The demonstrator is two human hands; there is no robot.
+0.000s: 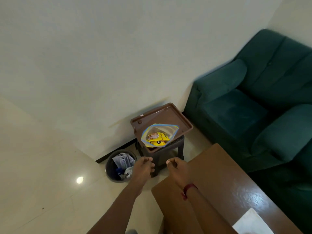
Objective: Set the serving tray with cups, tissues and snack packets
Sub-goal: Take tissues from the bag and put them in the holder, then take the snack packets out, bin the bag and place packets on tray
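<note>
Over on the left a bin (120, 167) full of crumpled paper is sitting on the floor. Left hand (143, 168) is hanging next to it, fingers curled in loosely, gripping nothing. The brown serving tray (170, 115) is resting on a dark stool (162, 156), carrying a zip bag of yellow snack packets (157, 136). Right hand (176, 166) is curling into an empty fist over the wooden table (219, 183), green sofa (253, 98) sitting beyond.

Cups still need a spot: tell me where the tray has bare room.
The brown tray is bare across its far half, from the zip bag to the rim by the green sofa. The near corner is crowded by the bag's yellow snack packets.
</note>
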